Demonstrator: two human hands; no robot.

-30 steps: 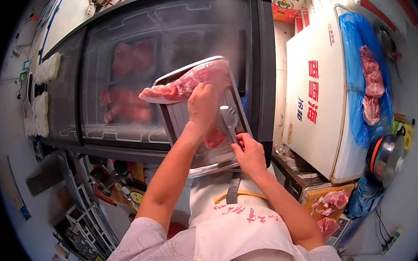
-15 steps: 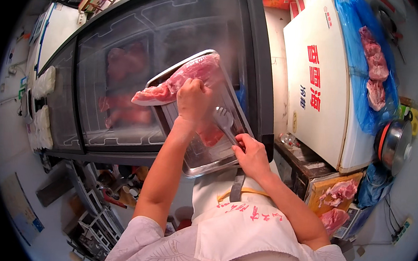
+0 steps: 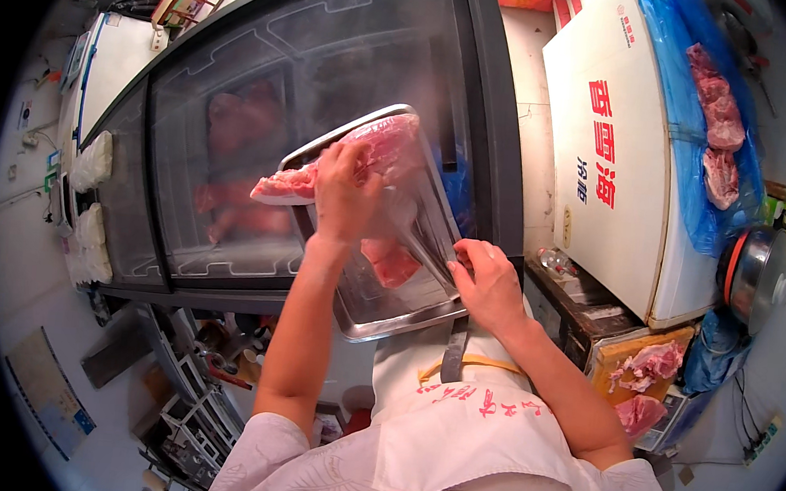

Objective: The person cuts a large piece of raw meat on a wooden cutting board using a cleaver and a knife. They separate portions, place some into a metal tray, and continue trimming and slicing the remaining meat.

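A utensil (image 3: 429, 258) was shifted inward over the tray (image 3: 396, 327); meat (image 3: 384, 145) at its far end is grasped by the left hand (image 3: 346, 188); grip by the right hand (image 3: 491, 288) is unclear.

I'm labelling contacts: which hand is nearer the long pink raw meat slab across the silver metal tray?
Left. The left hand is on the slab; the right hand is apart, by the right edge of the tray.

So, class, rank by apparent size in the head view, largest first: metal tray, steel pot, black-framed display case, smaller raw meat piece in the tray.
1. Black-framed display case
2. Metal tray
3. Steel pot
4. Smaller raw meat piece
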